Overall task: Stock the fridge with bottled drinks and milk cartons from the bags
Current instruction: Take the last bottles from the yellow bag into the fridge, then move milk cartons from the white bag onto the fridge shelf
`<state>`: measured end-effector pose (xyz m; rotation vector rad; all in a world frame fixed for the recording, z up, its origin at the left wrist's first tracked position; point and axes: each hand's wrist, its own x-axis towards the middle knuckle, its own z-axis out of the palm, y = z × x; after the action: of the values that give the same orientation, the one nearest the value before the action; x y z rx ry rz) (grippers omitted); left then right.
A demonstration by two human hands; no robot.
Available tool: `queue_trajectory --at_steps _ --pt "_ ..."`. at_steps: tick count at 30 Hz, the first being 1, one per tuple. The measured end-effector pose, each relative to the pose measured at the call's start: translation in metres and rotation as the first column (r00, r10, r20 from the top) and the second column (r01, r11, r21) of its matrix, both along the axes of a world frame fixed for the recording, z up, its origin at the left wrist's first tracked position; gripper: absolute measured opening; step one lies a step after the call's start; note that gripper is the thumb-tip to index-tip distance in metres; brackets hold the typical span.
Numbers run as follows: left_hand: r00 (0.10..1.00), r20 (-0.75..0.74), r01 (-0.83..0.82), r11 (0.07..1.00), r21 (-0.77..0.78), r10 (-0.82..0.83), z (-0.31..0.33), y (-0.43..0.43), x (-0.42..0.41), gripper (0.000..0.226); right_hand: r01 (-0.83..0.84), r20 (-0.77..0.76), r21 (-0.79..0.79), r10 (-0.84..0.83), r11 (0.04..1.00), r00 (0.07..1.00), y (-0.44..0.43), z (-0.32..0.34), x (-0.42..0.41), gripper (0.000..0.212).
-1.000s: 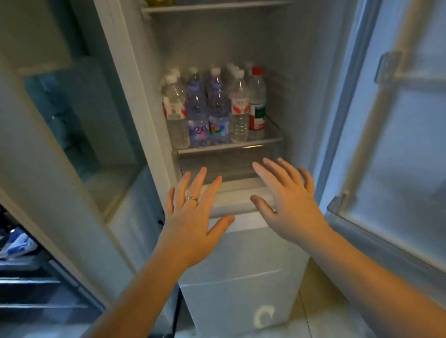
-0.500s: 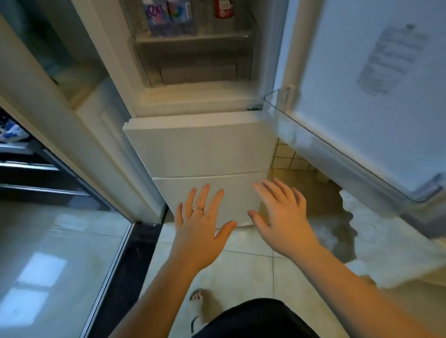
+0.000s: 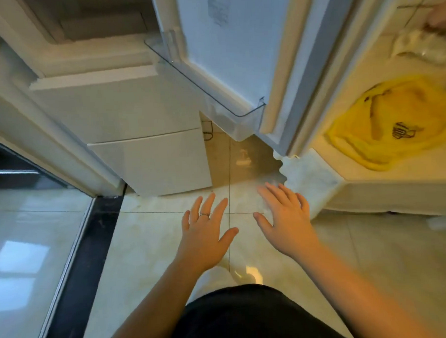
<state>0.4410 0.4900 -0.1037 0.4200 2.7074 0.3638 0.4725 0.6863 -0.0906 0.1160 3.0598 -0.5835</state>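
Observation:
My left hand (image 3: 207, 233), with a ring on one finger, and my right hand (image 3: 285, 217) are both spread flat and hold nothing, hovering over the tiled floor in front of the fridge (image 3: 148, 116). Only the fridge's lower white drawers and the bottom edge of its open compartment show. Its open door (image 3: 226, 41) swings out to the right, with a clear empty door bin (image 3: 213, 97) along the bottom. A yellow plastic bag (image 3: 393, 125) lies crumpled on the counter at the right. No bottles or cartons are in view.
A white marble-edged counter (image 3: 317, 180) juts out just right of my right hand. A pale plastic bag (image 3: 421, 45) lies further back on it. A dark sliding-door track (image 3: 75, 272) and glass panel run along the left. My dark shorts fill the bottom centre.
The view has dropped and swung right, from the bottle shelf down to the floor. The bottles have left the frame and the yellow bag came into view. Both hands stayed spread and empty.

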Motion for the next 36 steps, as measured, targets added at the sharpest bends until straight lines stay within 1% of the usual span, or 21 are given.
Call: queue_trajectory --at_steps 5,8,13,18,21,25,27,29,31,32,34,36 --pt "0.977 0.036 0.211 0.977 0.024 -0.212 -0.013 0.068 0.012 0.069 0.170 0.054 0.008 -0.170 0.985 0.984 0.060 -0.008 0.035 0.055" --pt "0.929 0.045 0.365 0.930 0.043 -0.367 -0.019 0.113 0.012 0.066 0.281 0.051 0.025 -0.282 0.959 0.958 0.098 -0.010 0.053 0.058" --pt "0.832 0.042 0.551 0.833 0.054 -0.553 -0.022 0.197 -0.003 0.069 0.446 0.033 0.035 -0.447 0.894 0.894 0.163 -0.008 0.066 0.057" --pt "0.772 0.042 0.631 0.773 0.066 -0.634 -0.020 0.281 -0.029 0.069 0.514 0.035 0.061 -0.517 0.855 0.855 0.230 -0.008 0.055 0.053" --pt "0.762 0.026 0.645 0.762 0.065 -0.647 -0.019 0.323 -0.049 0.070 0.522 0.064 0.063 -0.525 0.851 0.849 0.270 -0.008 0.040 0.056" --pt "0.782 0.040 0.618 0.782 0.079 -0.622 -0.019 0.368 -0.079 0.068 0.498 0.094 0.074 -0.503 0.864 0.859 0.320 -0.008 0.010 0.058" --pt "0.798 0.056 0.593 0.799 0.100 -0.600 -0.018 0.386 -0.092 0.068 0.482 0.077 0.085 -0.488 0.872 0.869 0.342 -0.010 -0.006 0.059" --pt "0.818 0.103 0.549 0.822 0.151 -0.566 -0.020 0.401 -0.100 0.069 0.481 0.070 0.081 -0.486 0.873 0.871 0.362 -0.012 -0.018 0.059" --pt "0.840 0.185 0.469 0.854 0.227 -0.511 -0.021 0.414 -0.105 0.070 0.504 0.101 0.049 -0.506 0.863 0.857 0.381 -0.018 -0.029 0.058" --pt "0.847 0.242 0.408 0.871 0.274 -0.474 -0.022 0.420 -0.107 0.070 0.521 0.123 0.016 -0.519 0.853 0.846 0.390 -0.022 -0.033 0.058" --pt "0.841 0.390 0.222 0.897 0.382 -0.374 -0.022 0.430 -0.109 0.069 0.557 0.166 -0.095 -0.539 0.825 0.826 0.408 -0.032 -0.042 0.059" --pt "0.788 0.563 -0.035 0.895 0.445 -0.249 -0.020 0.441 -0.114 0.066 0.598 0.209 -0.252 -0.560 0.761 0.802 0.427 -0.039 -0.051 0.059"
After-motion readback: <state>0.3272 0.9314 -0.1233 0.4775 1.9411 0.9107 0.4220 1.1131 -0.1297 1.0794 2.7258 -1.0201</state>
